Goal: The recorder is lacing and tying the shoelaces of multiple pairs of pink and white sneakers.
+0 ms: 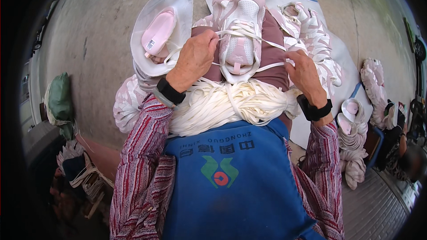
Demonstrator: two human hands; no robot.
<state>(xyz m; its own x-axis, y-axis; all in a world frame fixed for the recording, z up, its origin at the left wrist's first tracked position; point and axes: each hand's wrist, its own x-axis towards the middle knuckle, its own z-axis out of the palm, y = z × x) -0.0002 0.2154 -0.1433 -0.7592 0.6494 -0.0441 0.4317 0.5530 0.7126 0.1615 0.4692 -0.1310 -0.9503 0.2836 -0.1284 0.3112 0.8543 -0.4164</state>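
A white and pink sneaker (pixel 248 11) rests on my lap with its toe away from me and its tongue toward me. A white shoelace (pixel 272 44) runs through its upper eyelets and stretches out to both sides. My left hand (pixel 194 57) is closed, pinching the lace at the left of the shoe. On the right, my right hand (pixel 306 74) has its fingers curled on the lace ends. Part of a second sneaker (pixel 219 1) shows beside the first one. A thick bundle of cream laces (pixel 229 104) lies across my lap, against my blue apron (pixel 235 160).
At the left, stacked white shells (pixel 181 1) hold a pink insole (pixel 159 30). More sneakers (pixel 318 40) are piled on a pale sheet (pixel 344 55) at the right. A green sack (pixel 60 95) stands far left; another person (pixel 396 144) sits far right.
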